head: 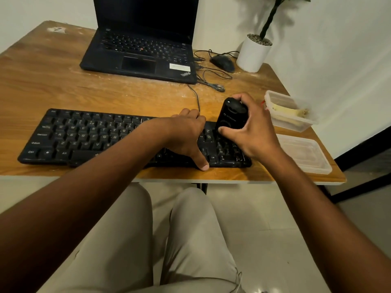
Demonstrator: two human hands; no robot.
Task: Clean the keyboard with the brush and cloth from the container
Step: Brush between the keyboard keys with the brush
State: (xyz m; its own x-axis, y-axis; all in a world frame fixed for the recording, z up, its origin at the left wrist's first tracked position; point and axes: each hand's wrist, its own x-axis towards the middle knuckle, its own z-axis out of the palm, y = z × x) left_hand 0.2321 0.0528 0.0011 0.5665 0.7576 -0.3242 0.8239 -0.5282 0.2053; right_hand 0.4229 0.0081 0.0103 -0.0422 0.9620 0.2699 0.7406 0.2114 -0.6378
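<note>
A black keyboard (84, 136) lies along the front of the wooden table (42, 81). My left hand (186, 134) lies over its right-middle part, fingers across the far edge and thumb down at the near edge. My right hand (251, 132) grips a black brush (231, 115) with a rounded body, held upright over the keyboard's number pad; its bristles are hidden. A clear plastic container (296, 121) stands at the right edge with a pale yellow cloth (289, 112) inside. Its clear lid (304, 155) lies nearer to me.
An open black laptop (139, 49) stands behind the keyboard. A black mouse (223, 62) with tangled cables and a white plant pot (252, 53) sit at the back right. The table's front edge is just below the keyboard, above my knees.
</note>
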